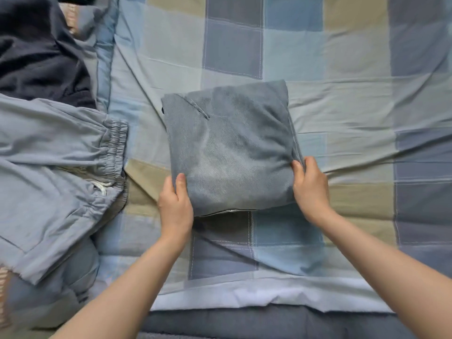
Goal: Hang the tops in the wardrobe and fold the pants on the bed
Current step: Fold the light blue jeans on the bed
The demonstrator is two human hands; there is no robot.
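Observation:
A pair of grey-blue denim pants (230,145), folded into a compact square, lies in the middle of the checked bed sheet (342,106). My left hand (175,204) grips its near left corner, thumb on top. At the near right edge my right hand (309,187) pinches the stacked layers. A second, light blue pair of pants (53,172) with an elastic drawstring waist lies unfolded on the left.
A dark navy garment (36,57) is heaped at the far left, partly over a pillow. The sheet's white hem (256,294) and a grey mattress edge (269,321) run along the near side.

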